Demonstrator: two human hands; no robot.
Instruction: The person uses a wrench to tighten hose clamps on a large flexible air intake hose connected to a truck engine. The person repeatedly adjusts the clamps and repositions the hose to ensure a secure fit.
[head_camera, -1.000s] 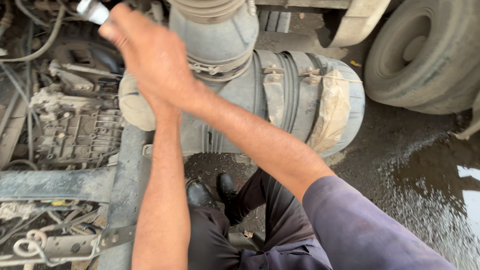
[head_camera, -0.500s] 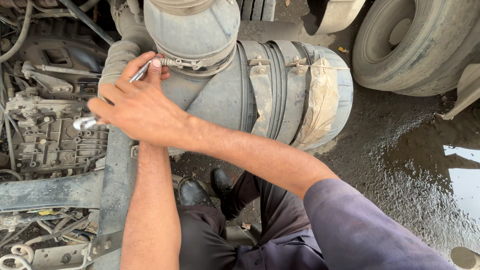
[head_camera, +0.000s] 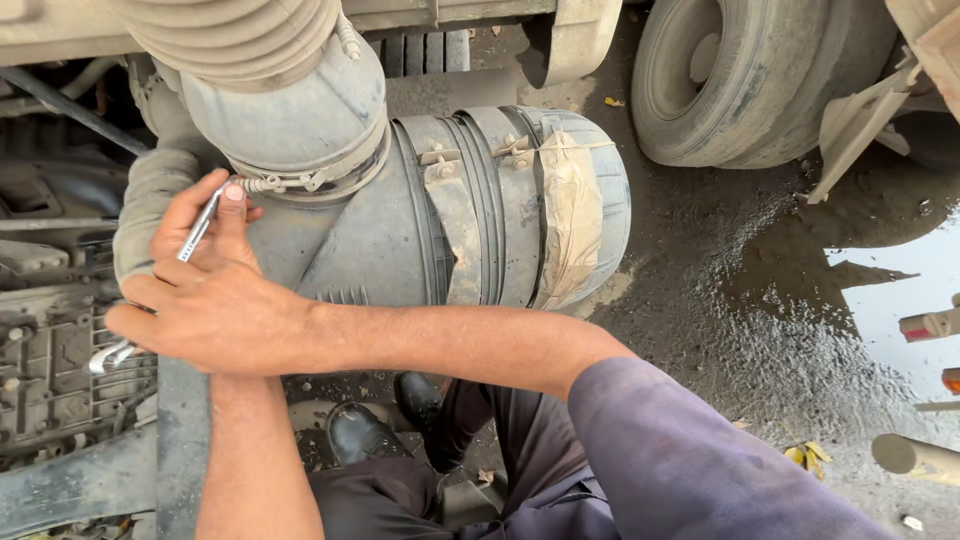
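My right hand (head_camera: 205, 300) reaches across from the right in a purple sleeve and is shut on a slim metal wrench (head_camera: 198, 232). The wrench's upper end meets the screw of a metal hose clamp (head_camera: 300, 182), with my thumb pressing near that end. Its lower end (head_camera: 105, 356) sticks out below my fingers. The clamp rings a grey ribbed air hose (head_camera: 270, 60) where it joins a large dusty cylindrical air filter housing (head_camera: 400, 230). My left forearm (head_camera: 250, 460) rises from below, and its hand is hidden under my right hand.
Engine parts and a frame rail (head_camera: 70, 360) lie to the left. Tan tape (head_camera: 570, 220) wraps the housing's end. A truck tyre (head_camera: 740, 80) stands at upper right beside wet muddy ground with a puddle (head_camera: 900, 290). My black shoes (head_camera: 360, 430) stand below the housing.
My right hand has come down from the top of the hose to the clamp, and the wrench tip now rests at the clamp screw. The view has tilted slightly.
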